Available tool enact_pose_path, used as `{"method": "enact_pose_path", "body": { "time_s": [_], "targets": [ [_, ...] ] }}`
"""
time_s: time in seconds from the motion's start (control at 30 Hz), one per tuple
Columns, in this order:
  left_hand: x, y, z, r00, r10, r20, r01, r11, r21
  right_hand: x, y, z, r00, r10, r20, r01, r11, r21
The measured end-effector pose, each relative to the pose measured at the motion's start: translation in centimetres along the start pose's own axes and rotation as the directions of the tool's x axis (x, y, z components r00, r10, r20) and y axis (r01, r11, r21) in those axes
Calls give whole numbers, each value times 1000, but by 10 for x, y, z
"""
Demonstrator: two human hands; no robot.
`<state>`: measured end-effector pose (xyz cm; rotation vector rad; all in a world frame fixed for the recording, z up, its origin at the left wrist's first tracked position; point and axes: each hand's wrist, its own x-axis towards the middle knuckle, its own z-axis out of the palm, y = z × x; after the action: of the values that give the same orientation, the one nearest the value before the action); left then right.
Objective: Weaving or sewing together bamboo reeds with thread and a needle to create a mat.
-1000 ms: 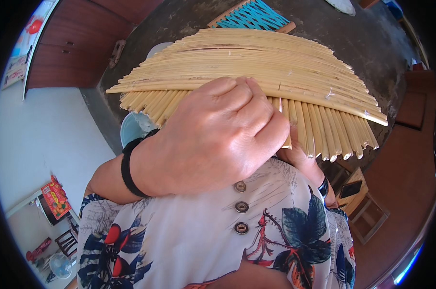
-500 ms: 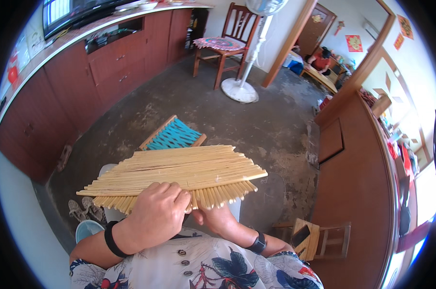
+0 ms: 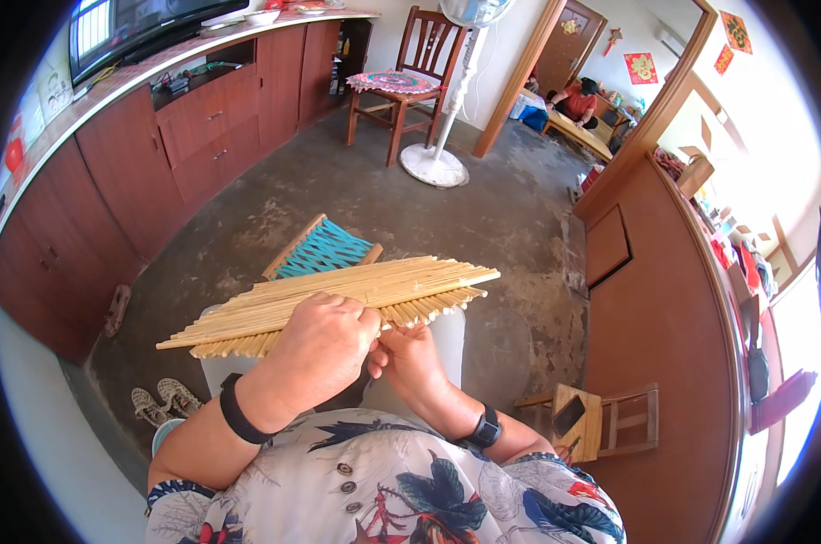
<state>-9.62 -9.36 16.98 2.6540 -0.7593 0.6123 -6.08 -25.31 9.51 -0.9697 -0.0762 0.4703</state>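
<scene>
A mat of pale yellow stalks [image 3: 338, 295] lies in front of me over my lap, in two layers running at different angles. My left hand [image 3: 324, 335] is closed over its near edge, knuckles up. Just to the right, my right hand [image 3: 410, 360] has its fingers bent and pressed together at the lower layer's cut stalk ends. Its fingertips touch the edge next to my left hand. Whether a thread or other small thing is also between them, I cannot make out. The underside of the mat is hidden.
Beyond the mat stands a low stool with a blue woven seat [image 3: 324, 247]. A wooden chair [image 3: 401, 86] and a white standing fan [image 3: 435, 165] are farther off. At right, a small wooden stool [image 3: 587, 435] bears a phone. Shoes [image 3: 166, 399] lie at left. Another person [image 3: 575, 102] sits in the far room.
The mat has tilted, its right end rising and its near edge moving away from me. Both hands have shifted right and upward with it. My right fingers now show more at the edge.
</scene>
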Motion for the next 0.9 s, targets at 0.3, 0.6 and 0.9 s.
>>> {"method": "enact_pose_path", "body": {
  "time_s": [0.3,0.6,0.9],
  "targets": [
    [-18,-13,-10,998,48,-51,-49,999,-20,-1,4,7,996,49,78,-48,999,-16],
    [-103,-40,-74,991,57,-119,-38,987,159,-80,-112,-23,582,345,736,606,420,-676],
    [-153,-18,-53,982,-43,-182,62,993,98,69,-62,65,471,484,738,423,610,-670]
  ]
}}
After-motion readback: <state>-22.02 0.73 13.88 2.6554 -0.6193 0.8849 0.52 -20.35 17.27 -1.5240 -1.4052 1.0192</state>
